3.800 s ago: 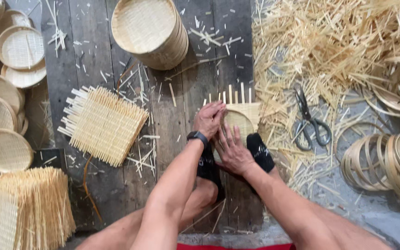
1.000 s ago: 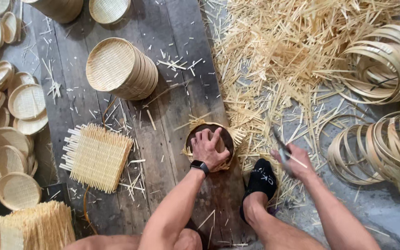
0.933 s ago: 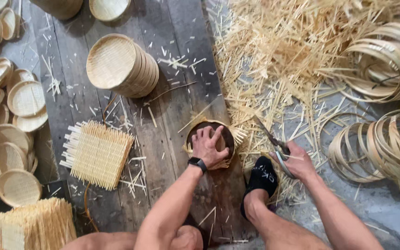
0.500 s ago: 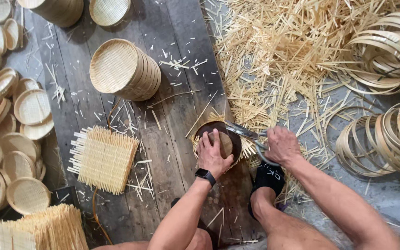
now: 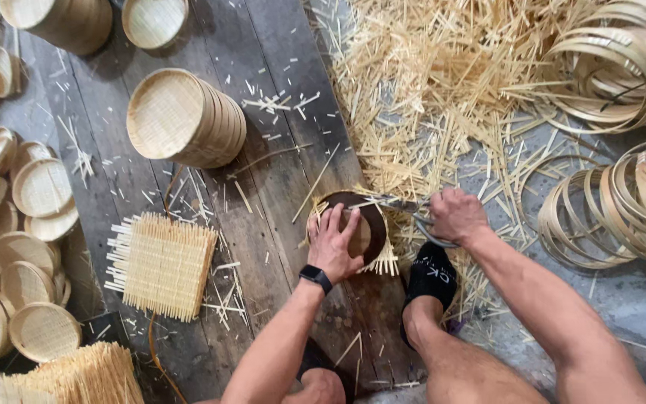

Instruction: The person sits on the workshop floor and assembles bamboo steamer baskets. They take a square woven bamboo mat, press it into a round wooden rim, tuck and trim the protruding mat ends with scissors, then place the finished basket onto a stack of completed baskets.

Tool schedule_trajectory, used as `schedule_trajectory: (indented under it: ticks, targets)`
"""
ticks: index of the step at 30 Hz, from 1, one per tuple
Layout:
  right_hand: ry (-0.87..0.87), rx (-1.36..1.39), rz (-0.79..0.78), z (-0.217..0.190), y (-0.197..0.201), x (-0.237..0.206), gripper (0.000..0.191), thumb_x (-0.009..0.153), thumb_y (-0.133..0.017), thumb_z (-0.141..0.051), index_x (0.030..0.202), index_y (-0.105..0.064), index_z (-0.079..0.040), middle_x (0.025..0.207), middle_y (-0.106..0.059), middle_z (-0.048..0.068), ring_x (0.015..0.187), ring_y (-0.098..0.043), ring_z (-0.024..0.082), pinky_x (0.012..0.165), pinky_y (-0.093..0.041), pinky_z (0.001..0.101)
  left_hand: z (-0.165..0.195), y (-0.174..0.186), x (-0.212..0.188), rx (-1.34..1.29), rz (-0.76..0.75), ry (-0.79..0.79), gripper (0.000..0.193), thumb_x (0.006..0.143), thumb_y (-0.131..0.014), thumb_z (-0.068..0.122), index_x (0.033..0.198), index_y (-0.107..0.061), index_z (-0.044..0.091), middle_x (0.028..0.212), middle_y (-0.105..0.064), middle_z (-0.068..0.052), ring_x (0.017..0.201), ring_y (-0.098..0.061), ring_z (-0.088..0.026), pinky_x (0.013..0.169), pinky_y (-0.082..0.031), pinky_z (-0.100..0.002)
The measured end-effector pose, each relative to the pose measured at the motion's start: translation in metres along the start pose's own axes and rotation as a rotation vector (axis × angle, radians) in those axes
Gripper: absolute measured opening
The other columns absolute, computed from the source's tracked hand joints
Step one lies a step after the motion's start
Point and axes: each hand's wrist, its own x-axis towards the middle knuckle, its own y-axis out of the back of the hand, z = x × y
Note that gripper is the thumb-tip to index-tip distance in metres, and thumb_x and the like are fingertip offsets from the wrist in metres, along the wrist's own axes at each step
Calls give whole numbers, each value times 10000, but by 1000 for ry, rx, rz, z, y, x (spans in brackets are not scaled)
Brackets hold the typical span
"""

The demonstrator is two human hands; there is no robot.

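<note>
My left hand [image 5: 336, 243] presses flat on a small round bamboo tray [image 5: 370, 221] with a dark rim, lying on the dark wooden boards [image 5: 278, 172]. Pale strip ends [image 5: 384, 261] stick out from under the tray at its near right edge. My right hand [image 5: 454, 215] grips scissors [image 5: 394, 202], whose blades reach along the tray's far edge. A black watch [image 5: 315, 277] is on my left wrist. My foot in a black sock [image 5: 429, 275] rests just right of the tray.
A square woven bamboo mat [image 5: 162, 263] lies to the left. A stack of round trays [image 5: 185, 118] lies on its side behind. More trays [image 5: 16, 247] pile at far left. Loose bamboo offcuts [image 5: 443, 90] cover the right; bamboo hoops [image 5: 622, 202] stack at far right.
My right hand picked up the scissors from the right and brought them to the tray's edge. The square woven piece became a round rimmed tray, which my left hand keeps pressing down.
</note>
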Motion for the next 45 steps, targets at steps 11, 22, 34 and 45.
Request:
schedule_trajectory:
  ticks: [11, 22, 34, 45]
  targets:
    - [10, 18, -93, -6, 12, 7, 407, 970, -630, -455, 952, -652, -49, 776, -599, 93, 681, -627, 205, 591, -572, 372, -2, -11, -5, 42, -161, 258, 1267, 457, -976, 428, 1542, -356, 219, 1631, -178, -243, 1503, -164, -461, 1137, -139, -681]
    - [-29, 12, 24, -26, 0, 17, 323, 921, -574, -383, 951, -634, -68, 826, -596, 88, 768, -622, 229, 672, -558, 390, -12, -29, -20, 12, 182, 59, 1083, 602, -918, 357, 1544, -396, 243, 1600, -266, -231, 1482, -239, -471, 1187, -255, -627]
    - [-66, -6, -115, -33, 14, 15, 492, 971, -537, -500, 1021, -646, -23, 912, -633, 140, 854, -615, 242, 767, -566, 387, -5, -50, -17, -177, 307, 233, 1021, 623, -914, 320, 1535, -461, 245, 1567, -330, -270, 1377, -369, -501, 1154, -364, -562]
    - [12, -17, 234, -26, 14, 19, 470, 847, -588, -488, 996, -646, -45, 871, -637, 133, 809, -640, 239, 737, -583, 385, -25, -18, -7, -124, 94, -4, 1021, 545, -904, 239, 1484, -505, 289, 1594, -328, -204, 1448, -315, -472, 1175, -322, -551]
